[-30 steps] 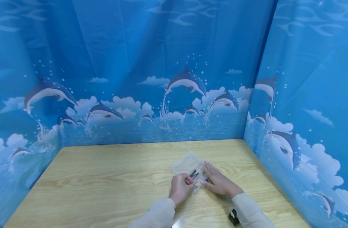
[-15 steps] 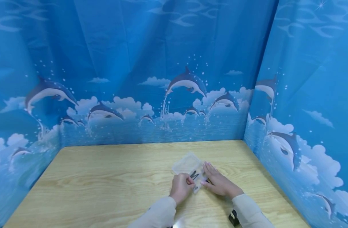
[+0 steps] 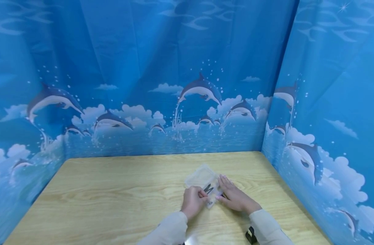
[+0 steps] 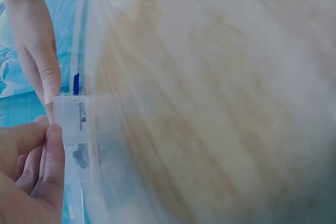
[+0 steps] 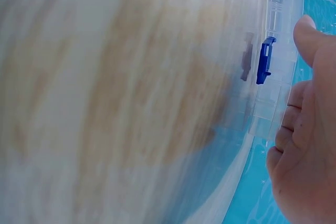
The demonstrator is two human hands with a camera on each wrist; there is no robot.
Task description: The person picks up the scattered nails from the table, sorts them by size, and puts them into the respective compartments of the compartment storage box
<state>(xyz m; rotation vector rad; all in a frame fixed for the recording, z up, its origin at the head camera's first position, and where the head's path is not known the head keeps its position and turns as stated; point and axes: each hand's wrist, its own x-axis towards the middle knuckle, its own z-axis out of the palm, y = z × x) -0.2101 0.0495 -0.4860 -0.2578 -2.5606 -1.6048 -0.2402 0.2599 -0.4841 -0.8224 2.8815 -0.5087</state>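
Observation:
A clear plastic compartment box lies on the table, its lid swung back flat. Two slender dark pieces in it form a V. My left hand has thumb and forefinger pinched together at the box's left wall; in the left wrist view the fingertips meet right at the plastic edge. Small dark screw-like bits show behind the wall there. My right hand rests against the box's right side, fingers extended and thumb toward the near end. A blue clip-like piece shows through the plastic in the right wrist view.
The box stands on a light wood-grain table. A black object is beside the right sleeve. Blue dolphin-print curtains close off the table's back and right side.
My left hand has shifted very slightly to the left, still pinched at the box. The right hand has stayed in place.

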